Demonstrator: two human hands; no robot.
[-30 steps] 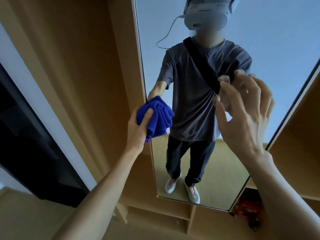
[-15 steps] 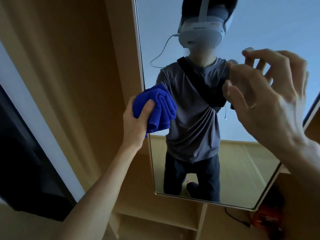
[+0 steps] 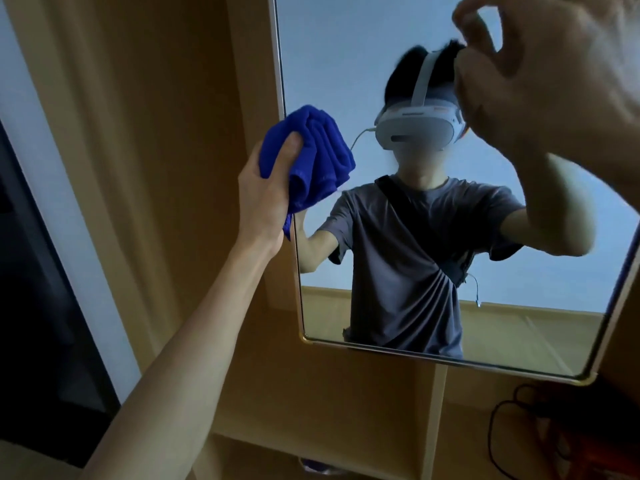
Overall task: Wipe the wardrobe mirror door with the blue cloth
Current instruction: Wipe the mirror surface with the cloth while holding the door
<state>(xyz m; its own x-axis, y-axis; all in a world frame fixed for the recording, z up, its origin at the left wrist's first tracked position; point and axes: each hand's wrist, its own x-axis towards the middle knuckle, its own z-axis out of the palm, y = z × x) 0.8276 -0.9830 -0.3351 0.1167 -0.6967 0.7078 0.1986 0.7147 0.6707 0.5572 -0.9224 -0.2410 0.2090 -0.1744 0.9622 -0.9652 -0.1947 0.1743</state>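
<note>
Head view, looking up along the wardrobe mirror door (image 3: 346, 57), a tall glass panel in a thin metal frame set against tan wooden panelling (image 3: 156, 133). The left hand (image 3: 266, 188) is closed around the blue cloth (image 3: 311, 157), thumb across the front of the bunched folds, and holds it at the mirror's left edge; the cloth overlaps the frame and part of the glass just inside it (whether the fabric actually presses on the glass cannot be told from this angle). The left forearm (image 3: 180, 341) runs down and to the left of the mirror, in front of the panelling. The right hand (image 3: 540, 74) is raised in front of the mirror's upper right part, close to the camera and blurred, its fingers curled loosely with nothing visible between them; whether it touches the glass cannot be told. The glass reflects the person in a grey T-shirt with a dark strap across the chest and a white headset. Below the mirror's lower edge lie open wooden shelf compartments (image 3: 311, 427), and a dark cable (image 3: 498, 431) loops below its lower right corner. Left of the mirror, beyond the panelling, stand a pale vertical strip and a dark surface.
</note>
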